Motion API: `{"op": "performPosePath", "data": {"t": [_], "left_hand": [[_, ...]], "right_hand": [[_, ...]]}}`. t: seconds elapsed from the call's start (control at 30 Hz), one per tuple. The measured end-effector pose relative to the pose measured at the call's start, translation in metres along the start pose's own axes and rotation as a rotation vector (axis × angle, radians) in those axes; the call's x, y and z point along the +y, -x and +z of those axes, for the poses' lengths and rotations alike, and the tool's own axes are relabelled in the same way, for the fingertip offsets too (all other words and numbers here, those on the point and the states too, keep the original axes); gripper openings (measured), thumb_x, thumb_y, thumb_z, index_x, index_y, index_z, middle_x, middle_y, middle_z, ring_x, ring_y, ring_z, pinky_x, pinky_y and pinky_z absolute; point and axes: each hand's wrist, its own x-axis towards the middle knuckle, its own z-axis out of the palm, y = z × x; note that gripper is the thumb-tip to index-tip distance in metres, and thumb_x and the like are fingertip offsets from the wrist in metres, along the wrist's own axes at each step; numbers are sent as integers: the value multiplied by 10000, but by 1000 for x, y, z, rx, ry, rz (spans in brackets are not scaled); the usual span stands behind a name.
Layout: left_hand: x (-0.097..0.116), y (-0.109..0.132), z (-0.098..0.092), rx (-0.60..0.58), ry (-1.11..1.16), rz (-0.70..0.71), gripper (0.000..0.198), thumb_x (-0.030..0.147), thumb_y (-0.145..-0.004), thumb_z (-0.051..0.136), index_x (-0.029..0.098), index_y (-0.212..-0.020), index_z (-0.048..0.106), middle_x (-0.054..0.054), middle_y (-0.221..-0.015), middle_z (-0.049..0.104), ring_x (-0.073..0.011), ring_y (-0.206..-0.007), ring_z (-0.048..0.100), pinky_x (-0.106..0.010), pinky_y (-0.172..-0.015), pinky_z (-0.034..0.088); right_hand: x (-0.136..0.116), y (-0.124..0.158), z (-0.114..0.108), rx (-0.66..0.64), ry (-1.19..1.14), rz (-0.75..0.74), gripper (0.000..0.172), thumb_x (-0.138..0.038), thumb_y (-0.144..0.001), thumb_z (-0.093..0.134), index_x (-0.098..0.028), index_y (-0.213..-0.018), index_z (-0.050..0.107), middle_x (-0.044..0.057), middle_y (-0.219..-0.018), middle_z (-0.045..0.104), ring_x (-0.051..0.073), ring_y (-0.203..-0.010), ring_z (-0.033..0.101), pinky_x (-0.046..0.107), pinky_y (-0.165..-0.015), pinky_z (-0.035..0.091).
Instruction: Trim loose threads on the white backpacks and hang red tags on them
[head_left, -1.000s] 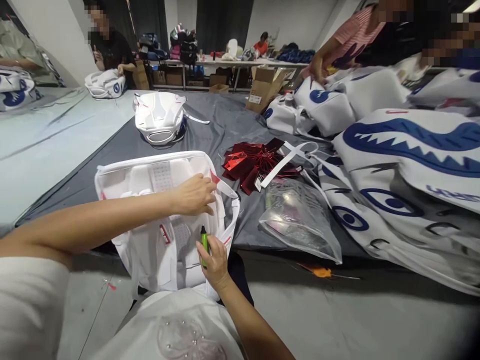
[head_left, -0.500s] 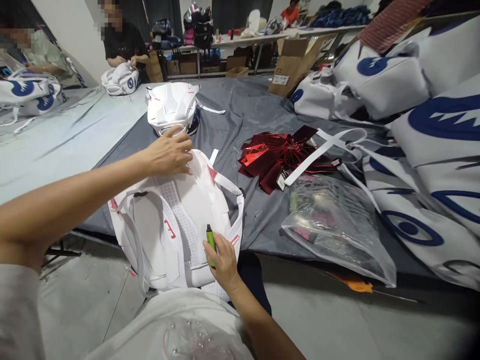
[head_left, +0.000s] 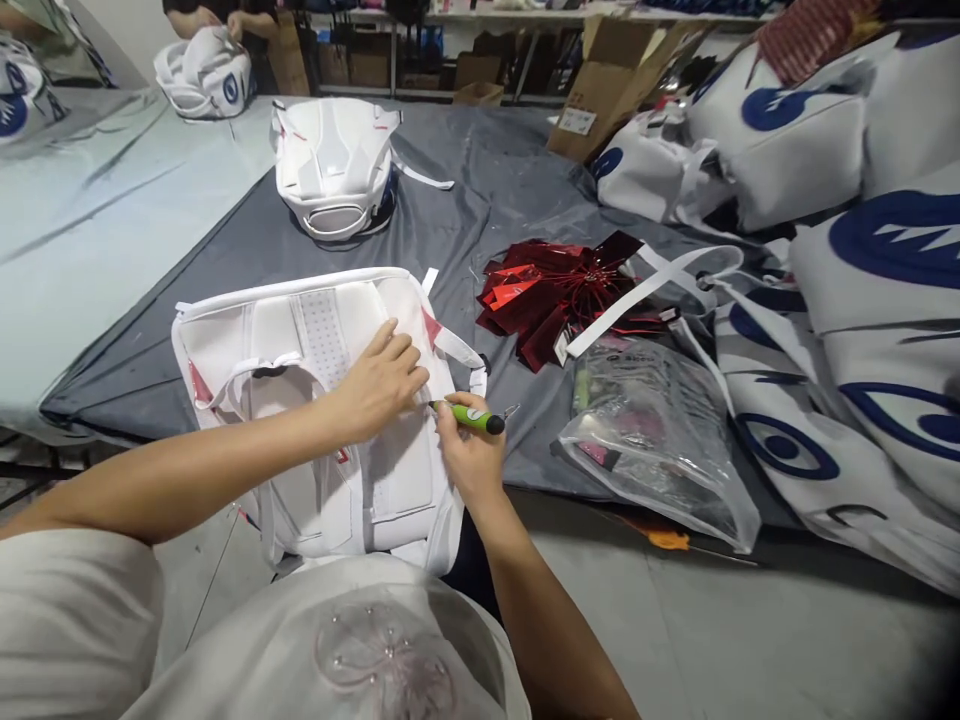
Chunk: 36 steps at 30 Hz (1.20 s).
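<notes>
A white backpack (head_left: 405, 470) lies in front of me with its padded back and shoulder straps facing up, partly over the table edge. My left hand (head_left: 382, 385) rests on its back panel, fingers stretched out and pressing the fabric. In my right hand (head_left: 471, 450) is a green pen-shaped tool (head_left: 469, 414) with a black end. Its thin dark tip points left and meets the panel near the right side seam, close to my left fingertips. Whether the tip touches the fabric, I cannot tell.
Another white backpack (head_left: 334, 165) stands farther back. Shiny red tags (head_left: 555, 295) and a clear plastic bag (head_left: 660, 450) lie to the right, beside piled white bags (head_left: 802, 160). An open carton (head_left: 600, 90) is behind. A person's hands (head_left: 217, 20) hold a white bag (head_left: 206, 75).
My left hand has moved from the backpack's top edge down onto its panel. My right hand has turned the green tool from upright to sideways, its tip now at the seam.
</notes>
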Motion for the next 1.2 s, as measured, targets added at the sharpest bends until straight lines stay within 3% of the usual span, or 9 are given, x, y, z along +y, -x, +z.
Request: {"op": "performPosePath", "data": {"t": [0.07,0.17,0.27,0.47,0.7,1.2], "left_hand": [[5,15,4,131,33,8,200,336,-849,720,168,-842,612,-51,-887,631,-250,-1041,573,-514,-1155,370],[10,31,11,323,56,19,192,301,-946,595,189,-794,558,0,-803,597,-184,-1002,578,-449,-1163,388],[11,35,17,407,62,8,207,267,-971,554,197,-778,532,24,-794,587,-147,-1005,579,-410,-1192,363],[10,34,21,405,99,14,186,227,-951,575,200,-769,549,25,-781,579,-144,-1000,578,-396,-1216,323],[13,36,21,419,84,-12,217,141,-945,546,211,-739,554,35,-763,559,-130,-995,585,-356,-1192,345],[12,34,20,427,79,-17,252,109,-961,487,201,-736,553,39,-752,561,-123,-965,594,-338,-1183,340]], "right_hand": [[-1,0,4,-60,-11,38,213,-410,-922,601,-198,-929,615,-14,-739,641,133,-595,589,273,-611,484],[-4,1,7,42,-134,86,239,-425,-936,580,-196,-869,585,-28,-663,606,133,-564,575,269,-580,474],[-5,0,12,101,-172,104,258,-427,-940,582,-193,-835,566,-47,-598,558,125,-516,532,264,-543,452],[-3,-6,22,87,-6,44,279,-431,-947,552,-187,-814,572,-6,-694,613,134,-583,556,281,-591,468],[-9,-15,19,66,183,-54,269,-400,-944,539,-193,-775,560,-6,-652,604,132,-555,535,270,-573,445],[-21,-28,16,-96,250,20,343,-480,-932,531,-188,-758,577,-9,-608,581,136,-524,520,267,-562,409]]}}
